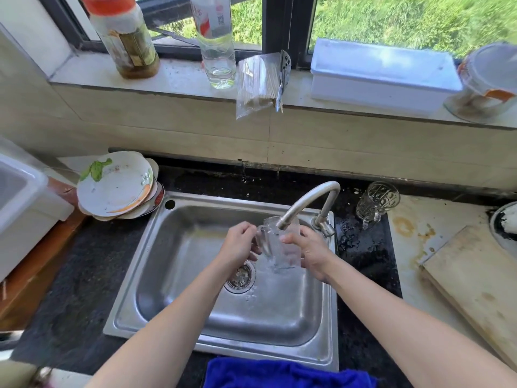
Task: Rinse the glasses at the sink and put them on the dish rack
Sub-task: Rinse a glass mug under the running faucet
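1. left hand (240, 242) and right hand (310, 252) each curl round a clear glass mug (275, 243) under the faucet (307, 204), above the sink (179, 275).
2. second glass (376, 201) stands on the counter just right of the faucet.

Brushed steel sink (179, 275), clear glass (275, 242)

A: Glasses here?
B: 2: held glass (275, 247), standing glass (376, 204).
A: Hands?
B: 2: left hand (237, 245), right hand (312, 254).
A: On the windowsill (179, 77)?
B: 2 bottles, orange-capped bottle (123, 37) and clear bottle (216, 46); 1 white box (383, 77).
A: Below?
B: 1 sink (223, 198), 1 tap (307, 197), 1 plate stack (117, 186), 1 cutting board (475, 281), 1 blue cloth (288, 373).
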